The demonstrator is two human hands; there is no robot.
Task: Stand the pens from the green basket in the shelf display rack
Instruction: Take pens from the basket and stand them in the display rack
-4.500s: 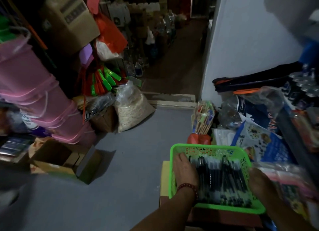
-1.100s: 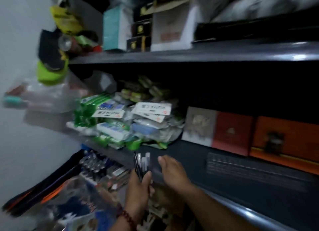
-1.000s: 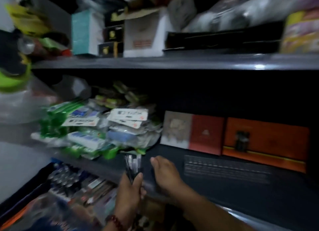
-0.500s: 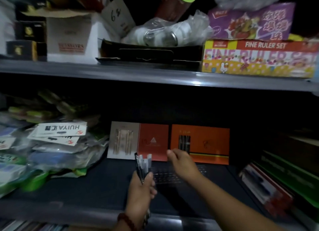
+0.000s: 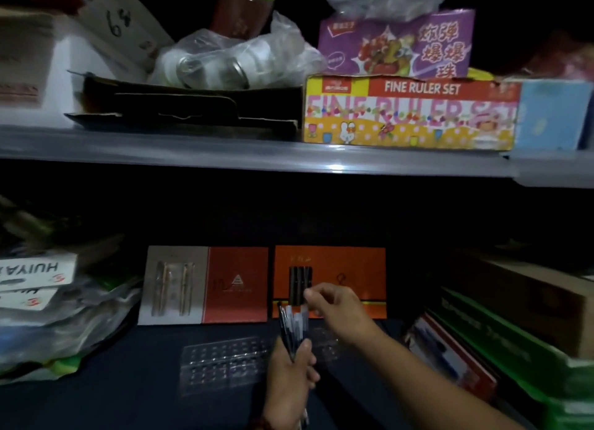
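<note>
Now left hand [image 5: 289, 376] grips the pens [image 5: 294, 325], right hand [image 5: 342, 307] fingers pinching one

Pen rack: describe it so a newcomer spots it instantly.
Look at the lower shelf, below the ruler box. Left of the left hand gripping pens lies a flat rack. Alone there, it is clear plastic with rows of small holes.

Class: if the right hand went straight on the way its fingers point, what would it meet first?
Most likely the tops of the pens gripped upright in the left hand; the right hand may already touch them. Depth is unclear.
</note>
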